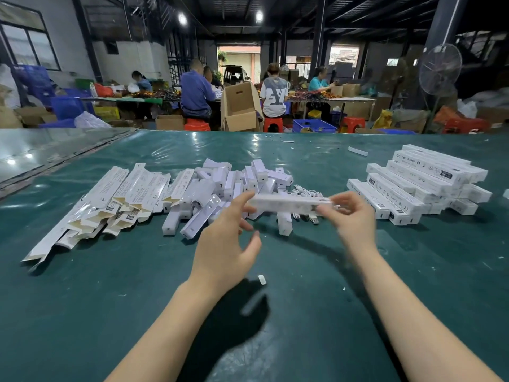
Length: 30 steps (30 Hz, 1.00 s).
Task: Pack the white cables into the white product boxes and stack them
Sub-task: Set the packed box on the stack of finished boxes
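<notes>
A long white product box (pixel 286 203) hangs level above the green table (pixel 303 312), blurred by motion. My right hand (pixel 349 216) pinches its right end. My left hand (pixel 228 241) has spread fingers, and its fingertips touch the box's left end. Behind the box lies a heap of white inner sleeves (pixel 234 188) with a few loose white cables (pixel 305 193) at its right side. Flat unfolded white box blanks (pixel 110 199) lie fanned out at the left. A stack of packed white boxes (pixel 424 186) stands at the right, laid crosswise in layers.
A small white scrap (pixel 261 279) lies on the table near my left wrist, and a single white piece (pixel 358 151) lies farther back. Beyond the table's far edge, people sit at other tables among cardboard boxes (pixel 239 108), blue crates and red stools. A fan (pixel 440 68) stands at the right.
</notes>
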Each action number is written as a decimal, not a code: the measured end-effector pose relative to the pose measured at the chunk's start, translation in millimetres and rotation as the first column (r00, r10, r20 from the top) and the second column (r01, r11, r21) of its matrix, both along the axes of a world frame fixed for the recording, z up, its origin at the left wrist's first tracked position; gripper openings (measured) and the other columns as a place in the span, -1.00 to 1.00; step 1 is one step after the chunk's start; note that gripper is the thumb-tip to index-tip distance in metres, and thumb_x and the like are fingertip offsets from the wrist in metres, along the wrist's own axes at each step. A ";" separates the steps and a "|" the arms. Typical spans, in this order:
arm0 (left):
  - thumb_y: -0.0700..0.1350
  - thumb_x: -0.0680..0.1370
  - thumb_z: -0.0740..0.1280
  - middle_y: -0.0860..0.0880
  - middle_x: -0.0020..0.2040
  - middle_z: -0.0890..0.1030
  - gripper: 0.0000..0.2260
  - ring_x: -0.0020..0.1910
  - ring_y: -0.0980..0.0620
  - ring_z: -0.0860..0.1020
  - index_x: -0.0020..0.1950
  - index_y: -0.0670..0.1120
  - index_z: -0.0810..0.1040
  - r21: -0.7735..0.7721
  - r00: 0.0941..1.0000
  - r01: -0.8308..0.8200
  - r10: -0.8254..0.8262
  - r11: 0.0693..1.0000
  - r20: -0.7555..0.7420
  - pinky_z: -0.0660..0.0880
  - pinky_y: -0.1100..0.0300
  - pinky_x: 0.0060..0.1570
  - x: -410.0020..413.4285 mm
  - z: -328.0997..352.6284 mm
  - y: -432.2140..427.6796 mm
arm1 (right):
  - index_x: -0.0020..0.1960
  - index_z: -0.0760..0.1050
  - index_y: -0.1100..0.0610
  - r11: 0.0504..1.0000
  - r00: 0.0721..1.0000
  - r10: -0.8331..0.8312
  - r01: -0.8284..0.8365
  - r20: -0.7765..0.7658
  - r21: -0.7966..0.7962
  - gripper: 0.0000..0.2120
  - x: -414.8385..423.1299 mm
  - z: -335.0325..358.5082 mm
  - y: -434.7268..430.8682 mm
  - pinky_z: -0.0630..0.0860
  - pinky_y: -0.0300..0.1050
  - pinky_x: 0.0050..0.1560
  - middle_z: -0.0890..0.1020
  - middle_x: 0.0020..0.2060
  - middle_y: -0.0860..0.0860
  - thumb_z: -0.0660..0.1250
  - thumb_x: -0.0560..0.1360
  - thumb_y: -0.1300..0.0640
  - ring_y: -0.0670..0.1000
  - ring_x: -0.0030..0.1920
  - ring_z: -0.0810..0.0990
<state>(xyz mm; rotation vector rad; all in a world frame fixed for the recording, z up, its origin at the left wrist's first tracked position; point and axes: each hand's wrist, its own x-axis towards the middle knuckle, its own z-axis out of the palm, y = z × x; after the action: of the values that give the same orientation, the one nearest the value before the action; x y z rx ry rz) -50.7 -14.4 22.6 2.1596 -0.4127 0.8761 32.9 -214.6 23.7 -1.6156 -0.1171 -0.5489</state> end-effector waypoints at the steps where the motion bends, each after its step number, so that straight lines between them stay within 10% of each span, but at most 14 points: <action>1: -0.18 0.39 0.30 0.32 -0.01 0.47 -0.48 -0.19 0.24 0.52 0.25 0.23 0.27 0.006 0.999 -0.004 0.004 1.000 -0.033 0.50 0.19 -0.09 0.9 -2.4 -0.4 | -0.31 0.43 -0.01 0.989 0.989 -0.146 0.146 -0.005 0.032 -0.68 4.7 -2.2 -9.3 0.41 -0.29 -0.30 0.53 -0.36 -0.08 0.50 0.31 0.31 -0.09 -0.36 0.47; 7: -0.26 0.42 0.31 0.33 -0.05 0.46 -0.51 -0.24 0.25 0.51 0.31 0.05 0.35 0.018 0.972 -0.030 0.033 0.999 -0.233 0.50 0.14 -0.09 12.8 -23.1 1.5 | -0.33 0.33 -0.02 0.823 0.871 -0.479 0.489 -0.112 0.288 -0.66 28.9 -2.6 -42.1 0.43 -0.33 -0.49 0.46 -0.37 -0.08 0.46 0.37 0.26 -0.19 -0.59 0.48; 10: -0.26 0.43 0.30 0.29 -0.08 0.49 -0.53 -0.29 0.24 0.51 0.28 0.09 0.37 -0.047 0.956 -0.087 0.071 0.995 -0.283 0.46 0.22 -0.13 19.0 -28.2 3.5 | -0.31 0.31 0.00 0.779 0.807 -0.572 0.590 -0.147 0.211 -0.66 40.9 4.4 -55.8 0.51 -0.13 -0.27 0.49 -0.33 -0.03 0.42 0.39 0.29 -0.05 -0.35 0.59; 13: -0.24 0.43 0.29 0.30 -0.08 0.49 -0.55 -0.29 0.25 0.51 0.26 0.11 0.37 -0.042 0.948 -0.104 0.087 0.994 -0.306 0.43 0.26 -0.15 22.3 -31.0 4.5 | 0.00 0.51 0.13 0.765 0.746 -0.610 0.642 -0.269 0.046 -0.74 46.7 6.4 -64.6 0.33 -0.30 -0.16 0.50 0.12 0.18 0.32 0.38 0.40 0.10 -0.10 0.49; 19: -0.23 0.44 0.30 0.31 -0.09 0.49 -0.59 -0.28 0.25 0.50 0.22 0.11 0.40 -0.021 0.936 -0.088 0.076 0.996 -0.343 0.39 0.33 -0.21 22.2 -33.7 3.0 | 0.21 0.44 0.21 0.814 0.797 -0.554 0.579 -0.242 0.042 -0.60 28.3 -7.1 -36.4 0.37 -0.13 0.11 0.35 0.16 0.14 0.23 0.39 0.38 0.00 -0.07 0.38; 23: -0.24 0.43 0.30 0.29 -0.10 0.50 -0.65 -0.27 0.24 0.51 0.15 0.08 0.47 -0.027 0.933 -0.088 0.074 0.996 -0.353 0.47 0.20 -0.11 21.0 -32.7 3.6 | 0.13 0.47 0.20 0.888 0.872 -0.435 0.457 -0.223 0.056 -0.69 10.2 -19.9 2.9 0.23 -0.32 -0.12 0.28 0.04 0.04 0.25 0.40 0.37 0.01 -0.12 0.36; 30: -0.24 0.43 0.31 0.14 0.04 0.56 -0.77 0.06 0.13 0.48 0.03 -0.02 0.57 0.079 0.939 -0.183 0.198 0.980 -0.280 0.33 0.30 0.01 23.8 -33.2 16.9 | -0.03 0.55 0.13 0.844 0.951 -0.190 0.032 -0.243 -0.536 -0.82 2.0 -32.6 20.7 0.29 -0.11 0.15 0.48 0.13 0.14 0.28 0.41 0.27 0.16 0.21 0.40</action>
<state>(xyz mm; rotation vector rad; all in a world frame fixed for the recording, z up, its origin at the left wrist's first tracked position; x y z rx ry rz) -26.8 2.5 -10.6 2.3595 -0.0820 0.6437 34.9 -193.9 -8.9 -2.2401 0.0534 -0.3782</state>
